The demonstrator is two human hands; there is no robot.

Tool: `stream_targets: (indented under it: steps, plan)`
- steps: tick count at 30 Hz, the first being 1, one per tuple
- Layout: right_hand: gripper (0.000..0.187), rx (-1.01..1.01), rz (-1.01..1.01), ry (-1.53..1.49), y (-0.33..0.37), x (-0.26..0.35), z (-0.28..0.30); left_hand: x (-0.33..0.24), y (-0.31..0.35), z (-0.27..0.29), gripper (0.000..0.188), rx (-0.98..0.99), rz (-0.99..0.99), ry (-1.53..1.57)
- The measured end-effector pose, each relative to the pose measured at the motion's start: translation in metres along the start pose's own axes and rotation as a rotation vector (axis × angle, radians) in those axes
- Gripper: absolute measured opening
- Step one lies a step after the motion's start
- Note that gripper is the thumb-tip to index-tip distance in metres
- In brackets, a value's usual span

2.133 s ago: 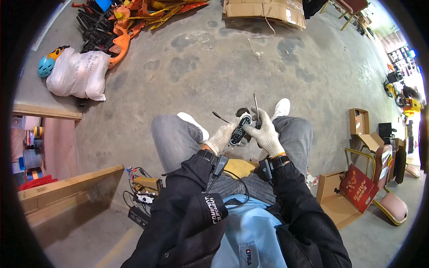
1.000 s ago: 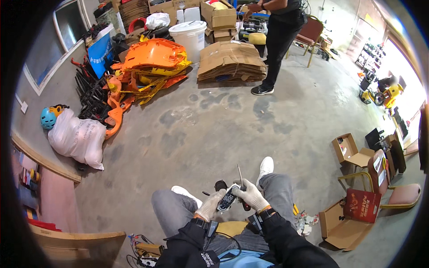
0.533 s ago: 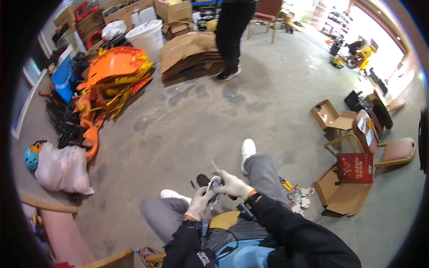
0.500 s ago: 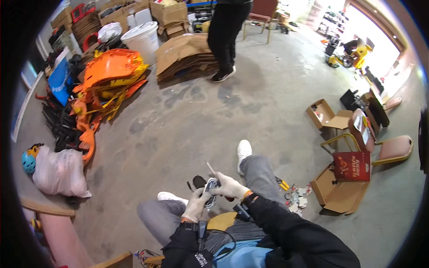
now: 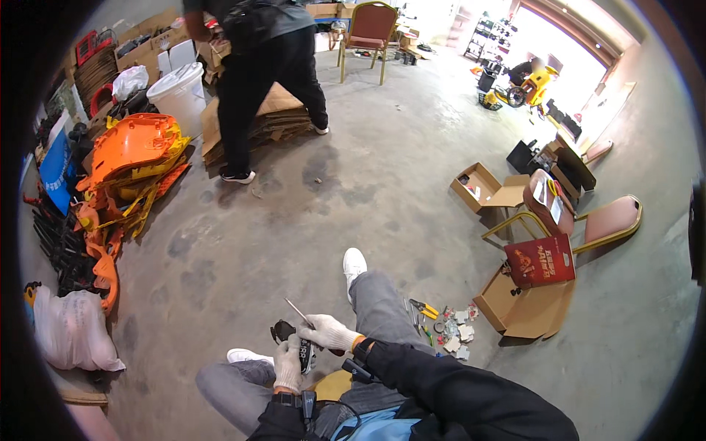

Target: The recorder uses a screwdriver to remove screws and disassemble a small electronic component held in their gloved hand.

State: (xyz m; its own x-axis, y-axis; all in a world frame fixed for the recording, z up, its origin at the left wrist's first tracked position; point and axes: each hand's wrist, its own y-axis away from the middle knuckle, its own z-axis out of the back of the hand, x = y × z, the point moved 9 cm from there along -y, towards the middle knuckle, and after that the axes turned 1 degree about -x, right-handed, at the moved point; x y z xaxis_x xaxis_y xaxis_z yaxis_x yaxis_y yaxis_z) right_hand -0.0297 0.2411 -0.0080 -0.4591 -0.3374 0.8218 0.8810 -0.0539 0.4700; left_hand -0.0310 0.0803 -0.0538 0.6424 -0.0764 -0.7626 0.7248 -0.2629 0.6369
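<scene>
Both my hands wear white knit gloves and work close together above my lap. My left hand (image 5: 287, 364) is closed around a small oblong dark part with light markings (image 5: 306, 355). A black rounded piece (image 5: 282, 331) shows just beyond its fingers; whether the two are joined I cannot tell. My right hand (image 5: 331, 333) grips a screwdriver (image 5: 298, 312), its thin shaft pointing away to the upper left. The right fingers are at the top of the dark part and hide some of it.
On the floor to my right lie yellow-handled pliers (image 5: 424, 309), white scraps (image 5: 457, 336) and an open cardboard box (image 5: 540, 312) with a red box (image 5: 540, 261). A person (image 5: 268, 73) stands by flattened cardboard (image 5: 276, 121). Orange plastic panels (image 5: 132, 151) are heaped at left.
My view has swung right. The other person has moved left with legs apart, in front of the cardboard stack. My hands stay together, and the dark part has turned so its light markings show differently.
</scene>
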Motion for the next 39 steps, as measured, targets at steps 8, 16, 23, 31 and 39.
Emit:
stream_targets:
  steps: [8,16,23,31,39]
  plan:
    - [0.035,-0.049,0.209,-0.259,0.001,0.008,0.025,-0.037,0.017,-0.033,0.042,0.453,-0.124,-0.069]
    - [0.037,-0.033,0.044,-0.225,-0.001,0.011,0.026,-0.038,0.012,-0.024,0.048,0.39,-0.077,0.01]
    - [0.051,0.07,0.078,-0.004,0.001,0.01,0.005,-0.033,0.012,-0.001,0.038,0.043,0.013,-0.144]
    - [0.056,-0.065,0.071,0.182,-0.003,0.009,0.018,-0.044,0.011,-0.01,0.045,0.081,-0.191,-0.297]
    - [0.036,-0.135,0.043,-0.561,-0.011,-0.003,0.029,-0.032,0.007,-0.024,0.037,0.272,-0.009,0.122]
